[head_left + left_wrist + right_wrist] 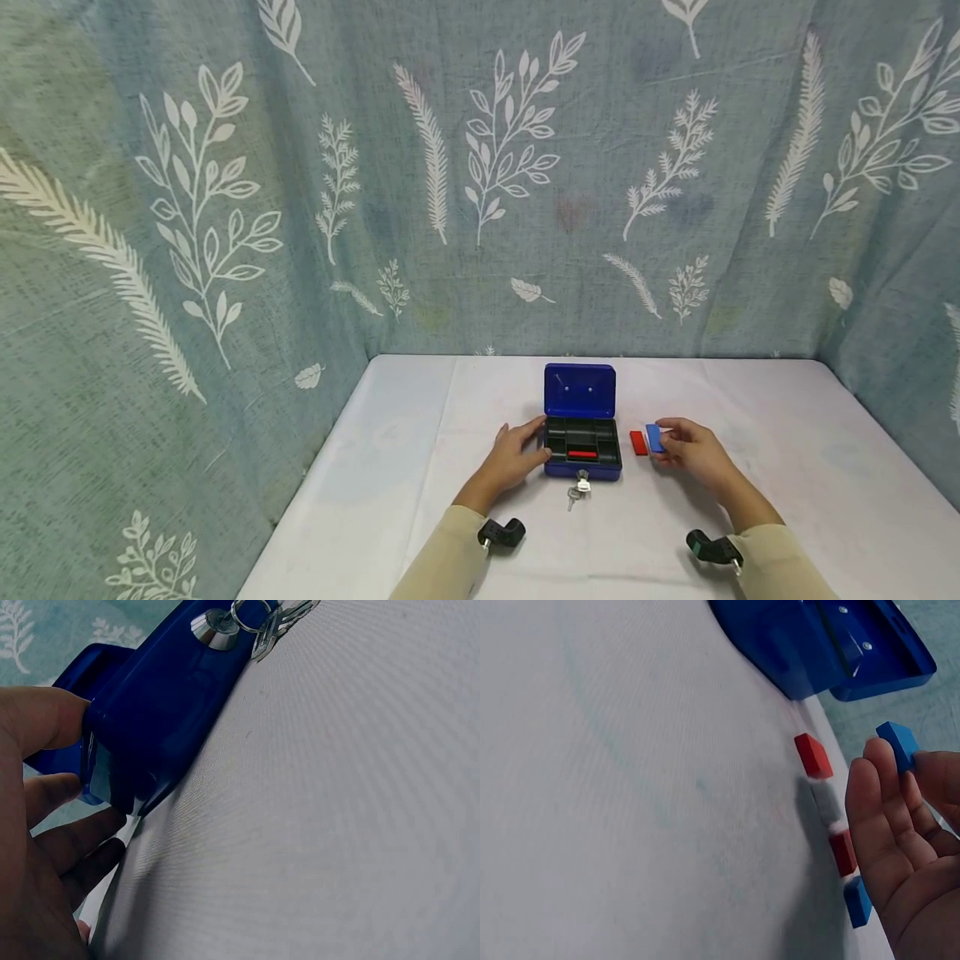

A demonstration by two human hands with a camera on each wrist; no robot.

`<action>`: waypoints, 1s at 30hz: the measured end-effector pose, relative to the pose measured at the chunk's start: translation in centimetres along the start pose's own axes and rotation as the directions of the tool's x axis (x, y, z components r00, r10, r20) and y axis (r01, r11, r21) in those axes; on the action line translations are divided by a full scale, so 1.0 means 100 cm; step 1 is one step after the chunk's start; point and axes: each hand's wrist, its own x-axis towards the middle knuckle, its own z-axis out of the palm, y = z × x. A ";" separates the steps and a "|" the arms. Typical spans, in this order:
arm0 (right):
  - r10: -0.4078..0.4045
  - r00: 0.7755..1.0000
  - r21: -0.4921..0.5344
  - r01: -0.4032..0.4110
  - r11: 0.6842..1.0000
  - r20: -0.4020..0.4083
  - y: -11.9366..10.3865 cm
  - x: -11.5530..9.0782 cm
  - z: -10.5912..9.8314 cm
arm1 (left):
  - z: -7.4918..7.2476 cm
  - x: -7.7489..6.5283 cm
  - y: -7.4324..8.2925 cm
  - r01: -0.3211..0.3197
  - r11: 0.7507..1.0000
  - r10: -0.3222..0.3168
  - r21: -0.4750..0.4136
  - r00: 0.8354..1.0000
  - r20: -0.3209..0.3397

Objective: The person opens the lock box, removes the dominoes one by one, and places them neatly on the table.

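Observation:
A blue cash box (582, 472) stands on the table with its lid (580, 390) raised. Inside is a black compartment tray (581, 427), and a red block (582, 454) lies in its front middle compartment. My left hand (513, 457) rests against the box's left side, thumb at the rim and fingers loosely extended. Between thumb and fingers, my right hand (693, 450) pinches a blue block (900, 744), held above the table right of the box. Below it lie a red block (814, 756), a whitish piece (826, 801), another red block (843, 853) and another blue block (858, 902).
A key sits in the box's front lock (215, 630), and a second key (573, 495) hangs from its ring onto the white tablecloth (420, 467). Leaf-patterned curtains (480, 208) stand behind the table and along its sides.

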 end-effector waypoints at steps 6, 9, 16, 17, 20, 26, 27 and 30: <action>0.020 1.000 -0.013 -0.020 1.000 -0.010 0.010 -0.001 -0.008 | 0.001 0.000 0.000 0.003 1.000 -0.003 -0.010 1.000 0.003; 0.022 1.000 -0.012 -0.022 1.000 -0.013 0.015 -0.002 -0.013 | 0.002 0.000 -0.001 0.011 1.000 -0.011 -0.008 1.000 0.004; 0.020 1.000 0.020 -0.019 1.000 -0.020 0.021 -0.007 -0.022 | 0.002 0.000 -0.003 0.016 1.000 -0.016 -0.001 1.000 0.002; 0.024 0.999 0.021 -0.023 1.000 -0.024 0.020 -0.007 -0.023 | 0.002 0.000 -0.003 0.016 1.000 -0.016 -0.001 1.000 0.001; 0.033 0.999 0.008 -0.032 0.999 -0.030 0.019 -0.007 -0.026 | 0.001 0.001 -0.003 0.011 1.000 -0.011 0.006 1.000 -0.005; 0.059 0.997 -0.034 -0.060 0.998 -0.047 0.018 -0.006 -0.031 | 0.001 0.001 -0.002 0.020 1.000 -0.020 0.006 1.000 0.002; 0.064 0.997 -0.041 -0.067 0.997 -0.052 0.018 -0.006 -0.032 | 0.001 0.001 -0.002 0.023 1.000 -0.023 0.004 1.000 0.003; 0.080 0.995 -0.066 -0.084 0.994 -0.068 0.019 -0.006 -0.035 | 0.002 0.001 -0.002 0.028 1.000 -0.028 0.008 1.000 0.005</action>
